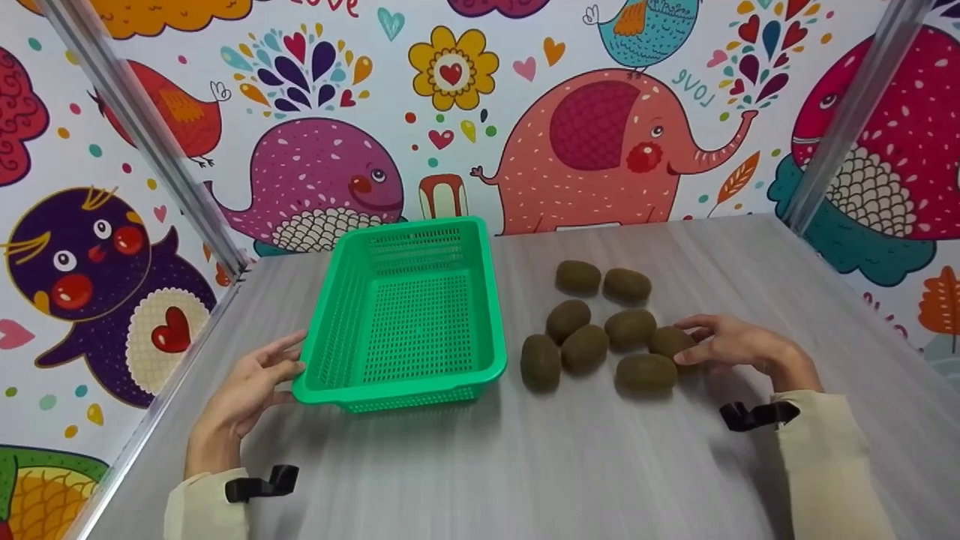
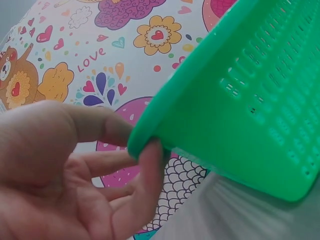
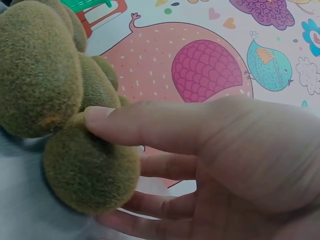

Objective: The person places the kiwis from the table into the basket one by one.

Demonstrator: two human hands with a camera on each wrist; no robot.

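Observation:
My left hand (image 1: 251, 384) is at the near left corner of a green plastic basket (image 1: 491, 330). In the left wrist view its thumb and fingers pinch the basket's rim (image 2: 175, 95). The basket has perforated walls and floor, and no contents show inside. Over on the right, my right hand (image 1: 739, 346) holds the rightmost brown fuzzy kiwi (image 1: 667, 341). Seen from the right wrist, the thumb lies on top of this kiwi (image 3: 90, 170) and the other fingers reach behind it, partly hidden. Several more kiwis (image 1: 585, 347) lie close together beside it.
The grey wood-grain table (image 1: 570, 465) carries everything. Behind it stands a wall (image 1: 465, 165) printed with cartoon animals, and metal posts (image 1: 855, 112) rise at its back corners. Two kiwis (image 1: 627, 286) sit farther back. Black straps (image 1: 757, 415) are on both wrists.

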